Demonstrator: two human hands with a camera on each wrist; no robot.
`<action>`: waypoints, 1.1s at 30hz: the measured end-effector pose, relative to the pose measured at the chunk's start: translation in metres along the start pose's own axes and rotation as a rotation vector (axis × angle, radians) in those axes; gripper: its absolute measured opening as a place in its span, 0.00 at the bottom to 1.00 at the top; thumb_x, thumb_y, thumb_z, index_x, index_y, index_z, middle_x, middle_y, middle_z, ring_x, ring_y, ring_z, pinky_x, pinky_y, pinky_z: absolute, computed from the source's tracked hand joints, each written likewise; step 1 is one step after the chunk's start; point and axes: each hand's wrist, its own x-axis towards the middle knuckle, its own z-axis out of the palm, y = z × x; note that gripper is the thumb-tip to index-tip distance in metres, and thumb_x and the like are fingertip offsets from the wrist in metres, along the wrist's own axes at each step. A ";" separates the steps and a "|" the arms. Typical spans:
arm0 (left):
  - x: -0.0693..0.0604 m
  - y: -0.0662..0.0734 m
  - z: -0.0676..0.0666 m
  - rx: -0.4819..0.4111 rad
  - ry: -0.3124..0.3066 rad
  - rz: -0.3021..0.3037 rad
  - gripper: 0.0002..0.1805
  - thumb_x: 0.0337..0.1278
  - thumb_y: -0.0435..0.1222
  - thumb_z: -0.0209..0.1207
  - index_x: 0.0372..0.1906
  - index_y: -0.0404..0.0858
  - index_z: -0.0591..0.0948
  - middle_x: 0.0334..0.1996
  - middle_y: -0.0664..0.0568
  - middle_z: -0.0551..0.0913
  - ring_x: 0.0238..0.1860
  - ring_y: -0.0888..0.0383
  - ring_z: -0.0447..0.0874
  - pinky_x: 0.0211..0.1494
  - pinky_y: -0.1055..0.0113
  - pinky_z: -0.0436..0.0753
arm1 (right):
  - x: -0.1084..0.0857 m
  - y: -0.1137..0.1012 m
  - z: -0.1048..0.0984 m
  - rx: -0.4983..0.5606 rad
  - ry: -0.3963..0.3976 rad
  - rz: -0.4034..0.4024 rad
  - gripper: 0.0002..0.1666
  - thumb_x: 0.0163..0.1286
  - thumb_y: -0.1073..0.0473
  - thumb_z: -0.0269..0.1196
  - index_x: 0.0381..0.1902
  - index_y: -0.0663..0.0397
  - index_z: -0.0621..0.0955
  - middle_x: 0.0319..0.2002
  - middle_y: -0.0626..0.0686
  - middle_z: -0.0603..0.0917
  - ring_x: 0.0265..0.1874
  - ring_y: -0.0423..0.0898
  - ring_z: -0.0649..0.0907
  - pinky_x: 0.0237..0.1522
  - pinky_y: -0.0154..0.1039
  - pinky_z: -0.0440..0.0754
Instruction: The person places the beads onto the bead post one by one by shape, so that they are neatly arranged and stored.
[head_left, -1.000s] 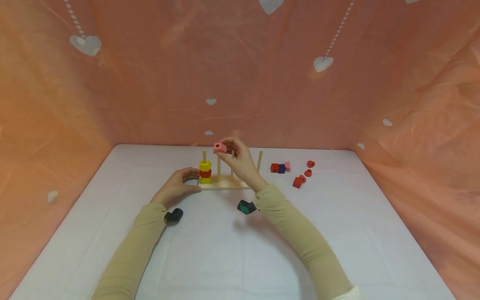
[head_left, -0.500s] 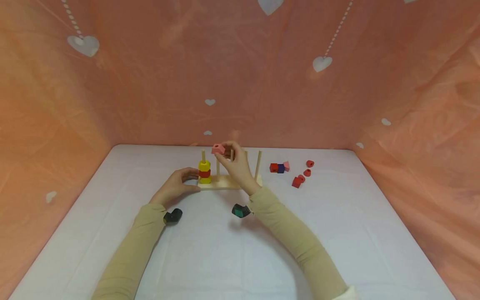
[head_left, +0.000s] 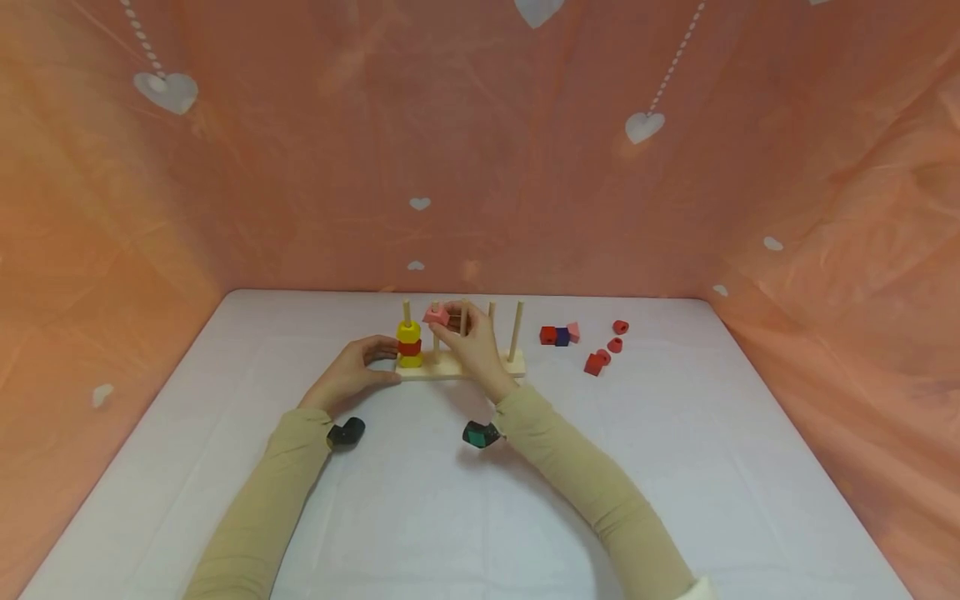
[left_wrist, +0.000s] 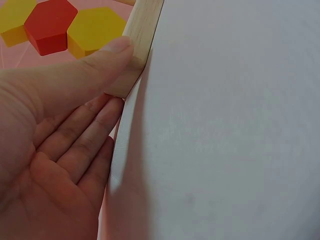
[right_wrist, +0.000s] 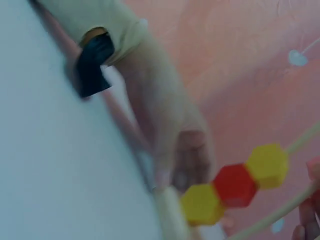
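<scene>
In the head view a wooden peg stand (head_left: pixel 450 375) has yellow, red (head_left: pixel 409 348) and yellow beads stacked on its leftmost peg. My left hand (head_left: pixel 351 372) holds the stand's left end; the left wrist view shows the thumb (left_wrist: pixel 95 67) on the wooden base (left_wrist: pixel 140 40), fingers at its end. My right hand (head_left: pixel 474 342) pinches a pink block (head_left: pixel 436 315) at the top of the second peg, whose tip shows through the block's hole. The right wrist view catches the pink block (right_wrist: pixel 314 169) and fingertips (right_wrist: pixel 312 215) at its right edge.
Right of the stand lie a red block (head_left: pixel 548 336), a dark blue block (head_left: pixel 562 337) and a pink block (head_left: pixel 573 332) together. Farther right are several red pieces (head_left: pixel 593 365). Three more pegs rise from the stand. A patterned curtain (head_left: pixel 480 167) hangs behind the white table (head_left: pixel 405 517).
My right hand has moved left and then down with the pink block, bringing it from above the second peg onto its top. My left hand has stayed at the stand's end.
</scene>
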 end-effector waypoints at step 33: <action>0.000 0.000 0.001 0.000 -0.002 0.006 0.33 0.48 0.34 0.71 0.61 0.38 0.72 0.58 0.46 0.75 0.65 0.47 0.66 0.68 0.50 0.63 | -0.002 0.069 -0.006 -0.125 -0.099 0.106 0.19 0.60 0.74 0.61 0.51 0.66 0.76 0.46 0.59 0.81 0.47 0.50 0.80 0.47 0.35 0.80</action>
